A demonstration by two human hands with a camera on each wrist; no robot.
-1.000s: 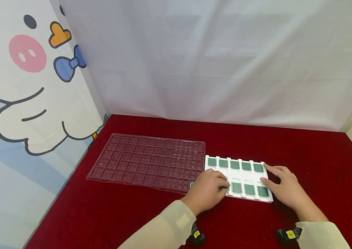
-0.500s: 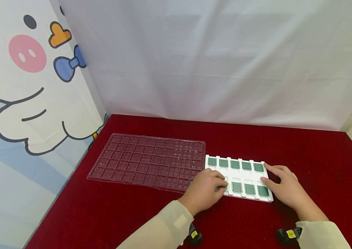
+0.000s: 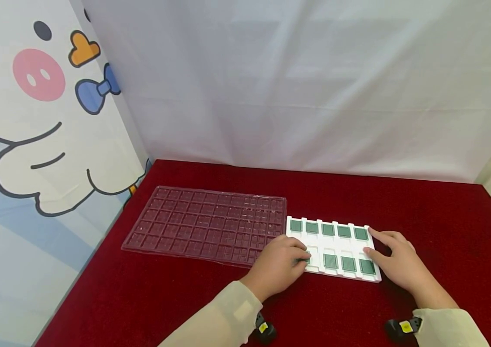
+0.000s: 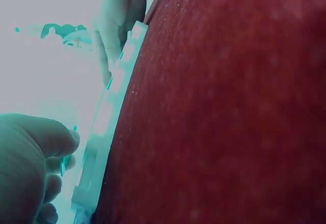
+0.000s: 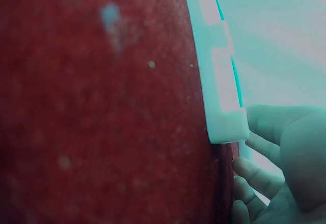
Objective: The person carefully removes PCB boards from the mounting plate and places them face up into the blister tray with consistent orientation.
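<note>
A white tray [image 3: 334, 244] on the red cloth holds small green circuit boards [image 3: 348, 263] in two rows of pockets. My left hand [image 3: 278, 265] is over the tray's near left corner and pinches one small green circuit board [image 4: 65, 164] between thumb and fingers, just above the surface. Its near-left pocket shows uncovered beside the fingertips. At the tray's right end lies my right hand [image 3: 395, 258], thumb on the top edge and forefinger at the far corner, the fingers extended and loosely spread.
A clear plastic tray [image 3: 206, 224] with many square pockets lies left of the white tray, its right edge against it. Red cloth [image 3: 163, 299] covers the table. A white curtain [image 3: 297, 86] hangs behind, and a cartoon-printed panel [image 3: 46, 135] stands at the left.
My left hand has shifted left across the white tray toward the clear tray, carrying the green circuit board and uncovering a pocket. The right hand and both trays have stayed put.
</note>
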